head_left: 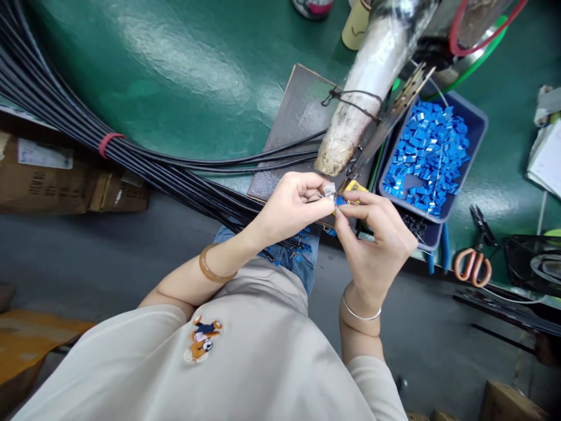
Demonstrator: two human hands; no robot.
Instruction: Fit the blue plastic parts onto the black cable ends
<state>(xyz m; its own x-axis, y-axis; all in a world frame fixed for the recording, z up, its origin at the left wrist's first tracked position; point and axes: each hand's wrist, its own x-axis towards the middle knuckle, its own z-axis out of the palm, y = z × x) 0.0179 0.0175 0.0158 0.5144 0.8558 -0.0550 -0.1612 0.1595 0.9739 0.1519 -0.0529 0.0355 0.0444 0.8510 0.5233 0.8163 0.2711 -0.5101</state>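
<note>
My left hand point(291, 204) is closed in a pinch on the bare end of a thin black cable, right by a small silvery piece point(329, 189). My right hand point(372, 237) meets it fingertip to fingertip, pinching a small blue component point(342, 201) against that cable end. Both hands work just under the tip of a wrapped, whitish tool point(363, 88) that slants down from above. A thick bundle of black cables point(87, 131) with a red band point(108, 140) sweeps in from the left towards my hands.
A dark blue tray point(477, 126) heaped with blue components point(427, 152) sits to the right on the green table point(188, 70). Orange-handled scissors point(475, 257) lie further right. A dark board point(298, 111) lies under the tool. Cardboard boxes point(65, 181) stand at the left.
</note>
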